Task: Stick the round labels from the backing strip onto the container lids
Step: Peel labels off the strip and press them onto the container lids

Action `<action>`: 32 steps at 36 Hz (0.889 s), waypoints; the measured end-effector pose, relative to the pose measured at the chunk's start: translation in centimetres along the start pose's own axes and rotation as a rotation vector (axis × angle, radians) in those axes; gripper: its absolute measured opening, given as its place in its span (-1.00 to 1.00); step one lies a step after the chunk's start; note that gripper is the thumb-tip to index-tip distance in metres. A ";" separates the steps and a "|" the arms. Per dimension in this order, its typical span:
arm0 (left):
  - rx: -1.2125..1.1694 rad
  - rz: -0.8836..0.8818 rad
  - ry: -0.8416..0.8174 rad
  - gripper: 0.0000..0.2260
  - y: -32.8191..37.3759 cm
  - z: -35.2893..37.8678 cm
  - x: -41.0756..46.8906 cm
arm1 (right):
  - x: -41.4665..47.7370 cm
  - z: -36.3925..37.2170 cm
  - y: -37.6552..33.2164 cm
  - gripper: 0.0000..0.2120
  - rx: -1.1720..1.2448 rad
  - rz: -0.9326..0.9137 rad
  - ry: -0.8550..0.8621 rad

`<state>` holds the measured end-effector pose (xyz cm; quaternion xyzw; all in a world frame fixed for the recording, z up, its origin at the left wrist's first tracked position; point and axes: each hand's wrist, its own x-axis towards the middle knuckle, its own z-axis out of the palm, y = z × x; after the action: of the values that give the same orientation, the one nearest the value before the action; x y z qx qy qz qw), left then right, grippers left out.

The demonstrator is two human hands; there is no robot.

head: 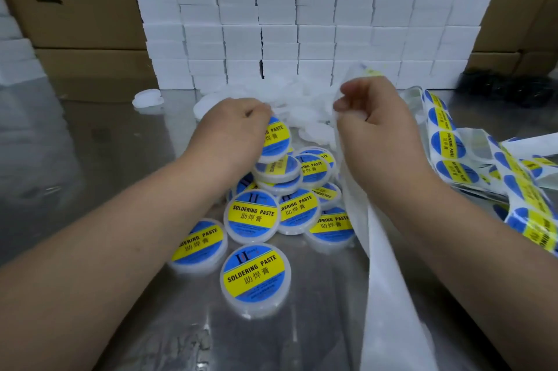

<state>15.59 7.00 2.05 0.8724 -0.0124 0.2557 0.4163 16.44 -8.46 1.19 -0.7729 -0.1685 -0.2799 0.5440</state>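
Shiny steel table (75, 144): heap of white round plastic lids with blue-yellow labels (297, 210) at centre, bare white lids (305, 105) at 12, stray white lid (148, 98) at 10, coiled backing strip of round labels (447, 141) at 3, wall of white boxes (302, 23) behind at 12.

Left hand (229, 129): grip curled round a labelled lid (276, 141), at top of heap of labelled lids (255, 216) on steel desk (90, 144). Right hand (371, 111): pinches backing strip (389, 295); the bare length hangs toward the near edge. Strip section with blue-yellow labels (447, 144) lies to the right. Bare white lids (314, 132) are behind the heap. Wall of white boxes (302, 23) at back, with cartons (78, 17) beside it.
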 end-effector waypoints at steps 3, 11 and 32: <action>0.038 -0.071 -0.121 -0.73 -0.2 0.0 0.3 | -0.2 -0.1 0.0 -0.59 -0.036 -0.039 0.004; 0.284 -0.001 -0.098 -0.61 -1.4 0.4 0.4 | -0.1 0.1 0.0 -0.37 -0.026 0.037 0.047; 0.150 0.348 -0.210 -0.48 0.9 0.5 -1.6 | 0.0 -0.2 -0.9 -0.80 0.487 0.410 -0.297</action>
<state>14.18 5.74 1.69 0.9074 -0.1874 0.2316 0.2964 15.88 -8.35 1.98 -0.6706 -0.1486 -0.0010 0.7267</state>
